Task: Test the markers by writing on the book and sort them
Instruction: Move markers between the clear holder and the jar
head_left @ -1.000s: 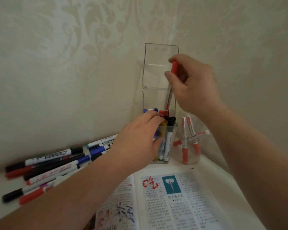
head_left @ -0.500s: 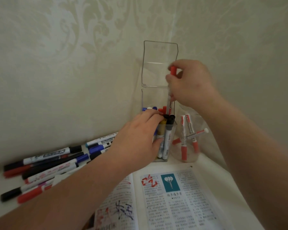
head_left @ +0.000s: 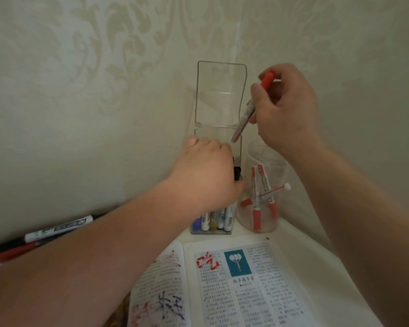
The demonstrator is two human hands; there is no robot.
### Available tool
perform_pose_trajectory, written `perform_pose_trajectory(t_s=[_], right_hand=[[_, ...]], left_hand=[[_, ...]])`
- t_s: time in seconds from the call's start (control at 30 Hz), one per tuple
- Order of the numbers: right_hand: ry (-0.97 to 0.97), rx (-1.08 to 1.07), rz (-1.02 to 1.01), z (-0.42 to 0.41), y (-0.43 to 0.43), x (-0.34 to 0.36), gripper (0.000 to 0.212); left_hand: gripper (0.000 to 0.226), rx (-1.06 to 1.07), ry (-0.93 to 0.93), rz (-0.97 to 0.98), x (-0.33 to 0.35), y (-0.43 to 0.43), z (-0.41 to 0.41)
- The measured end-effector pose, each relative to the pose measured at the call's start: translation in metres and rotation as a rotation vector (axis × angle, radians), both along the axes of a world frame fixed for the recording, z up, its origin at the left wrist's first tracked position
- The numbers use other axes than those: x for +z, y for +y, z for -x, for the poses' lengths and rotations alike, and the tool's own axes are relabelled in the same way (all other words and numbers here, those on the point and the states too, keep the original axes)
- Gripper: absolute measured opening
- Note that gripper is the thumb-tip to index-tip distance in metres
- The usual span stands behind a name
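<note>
My right hand [head_left: 286, 109] pinches a red-capped marker [head_left: 253, 105], tilted, above the clear rectangular box [head_left: 220, 95] with its lid up. My left hand [head_left: 208, 173] covers the box's top, fingers curled over its markers [head_left: 219, 220], which stand upright inside. What the left fingers hold is hidden. A round clear jar [head_left: 262, 208] right of the box holds several red markers. An open book [head_left: 234, 279] with red and dark scribbles lies in front. More markers [head_left: 47, 234] lie at the left by the wall.
Patterned walls [head_left: 104, 90] meet in a corner right behind the box. The white table surface [head_left: 316, 251] narrows to the right of the book. My left forearm crosses over the loose markers and the book's left page.
My right hand has lifted the red-capped marker up and to the right, out of the box. My left hand has slid up over the box's top. The camera has moved closer.
</note>
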State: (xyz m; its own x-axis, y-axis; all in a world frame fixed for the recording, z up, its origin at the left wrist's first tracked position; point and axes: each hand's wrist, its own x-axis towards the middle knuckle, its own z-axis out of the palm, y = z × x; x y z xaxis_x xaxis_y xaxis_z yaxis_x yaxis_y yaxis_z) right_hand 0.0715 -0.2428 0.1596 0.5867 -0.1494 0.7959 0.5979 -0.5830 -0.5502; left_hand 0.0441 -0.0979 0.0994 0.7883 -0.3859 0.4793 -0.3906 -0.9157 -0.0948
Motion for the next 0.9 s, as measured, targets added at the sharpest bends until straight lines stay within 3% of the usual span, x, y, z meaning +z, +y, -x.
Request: perform_pose_trajectory(t_s=[0.13,0.23,0.37,0.53,0.63,0.77,0.9], right_hand=[[0.006,0.028,0.134,-0.005,0.005,-0.001,0.008],[0.112,0.066,0.166,-0.007,0.004,-0.001,0.014],[0.215,0.130,0.151,-0.009,-0.001,-0.003,0.012],[0.305,0.285,0.034,0.000,0.006,0.000,0.005],[0.268,0.124,0.215,-0.001,0.005,0.002,0.008],[0.200,-0.034,0.472,0.001,0.007,0.003,0.015],[0.374,0.157,0.268,0.002,0.012,0.003,0.010]], left_hand=[[0.063,0.000,0.199,-0.020,0.013,-0.013,-0.010],[0.055,-0.079,0.276,0.094,0.014,-0.007,-0.015],[0.063,-0.180,0.378,0.312,0.009,0.004,-0.013],[0.061,-0.176,0.248,0.266,-0.007,0.010,-0.007],[0.068,-0.159,0.194,0.202,-0.012,0.011,-0.001],[0.056,-0.144,0.130,0.146,-0.011,0.012,0.008],[0.066,-0.141,0.100,-0.044,-0.004,0.026,0.011]])
